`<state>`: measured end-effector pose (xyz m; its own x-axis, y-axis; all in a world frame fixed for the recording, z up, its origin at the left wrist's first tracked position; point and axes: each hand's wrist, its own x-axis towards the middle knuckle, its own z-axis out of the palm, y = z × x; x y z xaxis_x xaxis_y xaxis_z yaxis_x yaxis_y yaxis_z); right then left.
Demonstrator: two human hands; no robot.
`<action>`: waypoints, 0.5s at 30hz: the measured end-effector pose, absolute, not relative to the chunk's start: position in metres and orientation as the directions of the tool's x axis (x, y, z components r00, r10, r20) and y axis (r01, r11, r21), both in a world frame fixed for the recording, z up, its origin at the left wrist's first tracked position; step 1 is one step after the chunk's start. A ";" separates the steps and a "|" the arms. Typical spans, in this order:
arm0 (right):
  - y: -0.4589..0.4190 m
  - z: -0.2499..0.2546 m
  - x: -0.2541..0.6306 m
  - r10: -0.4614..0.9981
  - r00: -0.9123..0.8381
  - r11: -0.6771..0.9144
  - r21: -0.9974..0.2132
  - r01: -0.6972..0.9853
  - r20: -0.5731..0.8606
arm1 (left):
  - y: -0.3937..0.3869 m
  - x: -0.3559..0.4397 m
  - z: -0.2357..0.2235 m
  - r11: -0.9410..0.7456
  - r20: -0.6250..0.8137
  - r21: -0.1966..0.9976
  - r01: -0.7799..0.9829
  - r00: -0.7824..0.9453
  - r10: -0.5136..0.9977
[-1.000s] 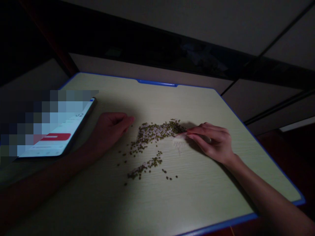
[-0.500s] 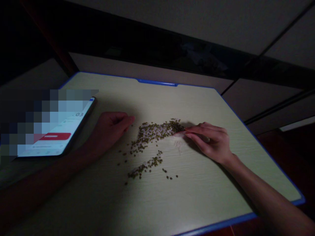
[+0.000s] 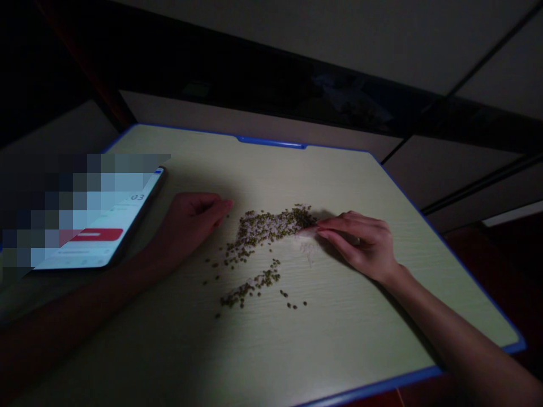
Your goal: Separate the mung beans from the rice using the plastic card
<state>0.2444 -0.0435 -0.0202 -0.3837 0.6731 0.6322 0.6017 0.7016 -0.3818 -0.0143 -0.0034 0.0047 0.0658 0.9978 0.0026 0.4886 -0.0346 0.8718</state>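
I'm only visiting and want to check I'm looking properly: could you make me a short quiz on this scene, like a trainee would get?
1. What is the right hand pinching?
2. Which colour is mixed with green in the main pile? a) orange b) whitish c) blue
3. True or false: the left hand is closer to that pile than the device with a lit screen is.

Key:
1. A thin reddish stick, its free end at the pile's edge.
2. b
3. True; the device is farther off, at the person's left.
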 end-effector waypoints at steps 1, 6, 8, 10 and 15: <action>-0.044 -0.020 0.244 0.672 -0.383 0.702 -0.382 0.601 0.634 | -0.004 -0.014 0.005 -0.032 0.001 0.873 0.487 0.064 0.998; -0.044 -0.020 0.243 0.667 -0.383 0.707 -0.381 0.596 0.639 | -0.002 -0.015 0.004 -0.053 0.020 0.872 0.487 0.074 0.997; -0.043 -0.021 0.242 0.664 -0.388 0.710 -0.376 0.596 0.640 | -0.001 -0.015 0.002 -0.075 0.042 0.877 0.475 0.080 0.996; -0.042 -0.021 0.242 0.659 -0.394 0.713 -0.366 0.597 0.641 | 0.000 -0.016 -0.001 -0.094 0.060 0.887 0.452 0.089 0.994; -0.041 -0.021 0.240 0.640 -0.410 0.735 -0.361 0.574 0.650 | 0.002 -0.018 -0.006 -0.121 0.081 0.900 0.419 0.110 0.991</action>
<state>0.2398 -0.0410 -0.0208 -0.4102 0.6398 0.6500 0.5745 0.7348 -0.3607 -0.0176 0.0023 -0.0056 0.1104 0.9905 0.0814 0.4195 -0.1207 0.8997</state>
